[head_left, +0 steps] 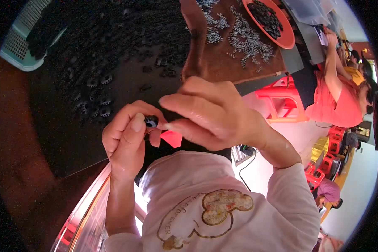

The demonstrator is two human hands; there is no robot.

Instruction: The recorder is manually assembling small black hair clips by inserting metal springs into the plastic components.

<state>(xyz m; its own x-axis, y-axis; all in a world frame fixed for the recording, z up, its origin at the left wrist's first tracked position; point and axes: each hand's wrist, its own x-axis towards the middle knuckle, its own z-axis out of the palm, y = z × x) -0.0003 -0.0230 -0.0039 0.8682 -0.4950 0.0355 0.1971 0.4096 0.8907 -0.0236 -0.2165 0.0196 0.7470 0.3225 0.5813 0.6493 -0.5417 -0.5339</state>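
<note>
My left hand is closed, with thumb and fingers pinching a small black plastic piece. A pale glint shows on that piece, but its exact shape is partly hidden by the fingers. Close on its right is my right hand, thumb and forefinger spread apart. The right thumb tip comes right up to the piece; whether it touches cannot be made out. Both hands are in front of the dark table edge. Beyond them, loose black toothed pieces lie scattered over the dark tabletop.
Many small metal springs lie on a brown cloth at the far right. An orange-red bowl of black pieces stands beyond. A pale green basket is far left. Red stools and a seated person are to the right.
</note>
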